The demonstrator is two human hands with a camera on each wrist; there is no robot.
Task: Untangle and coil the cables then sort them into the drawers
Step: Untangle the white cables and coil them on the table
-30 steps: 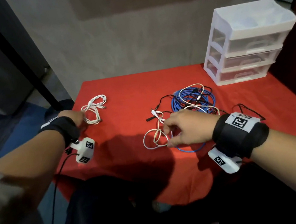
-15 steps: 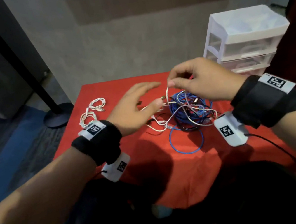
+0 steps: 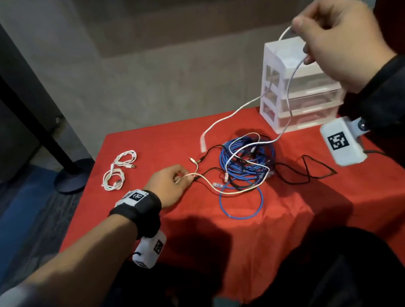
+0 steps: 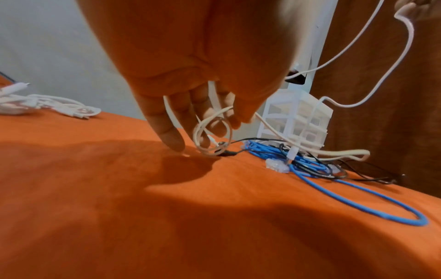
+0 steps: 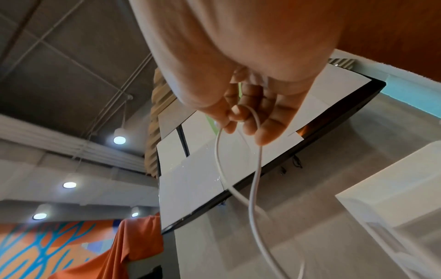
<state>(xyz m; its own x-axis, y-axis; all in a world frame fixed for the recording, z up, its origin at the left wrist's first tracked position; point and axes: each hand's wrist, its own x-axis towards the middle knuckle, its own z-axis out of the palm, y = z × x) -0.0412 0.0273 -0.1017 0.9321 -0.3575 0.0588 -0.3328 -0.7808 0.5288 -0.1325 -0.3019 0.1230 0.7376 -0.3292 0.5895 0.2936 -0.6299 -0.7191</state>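
On the far left of the red table point(image 3: 312, 215) lies a coiled white cable point(image 3: 118, 170), apart from the rest. The left hand point(image 3: 168, 189) pinches a small loop of the cream cable point(image 4: 212, 136) just above the cloth. Right of it sits the tangle: a blue cable point(image 3: 245, 157) wound with a black cable point(image 3: 305, 171). The right hand point(image 3: 337, 41), raised high near the drawers point(image 3: 275, 83), pinches a bend of the white cord point(image 3: 230, 117). All look light, limp and smooth, likely to snag; best gripped near a plug and drawn out slowly. No brand or writing is legible.
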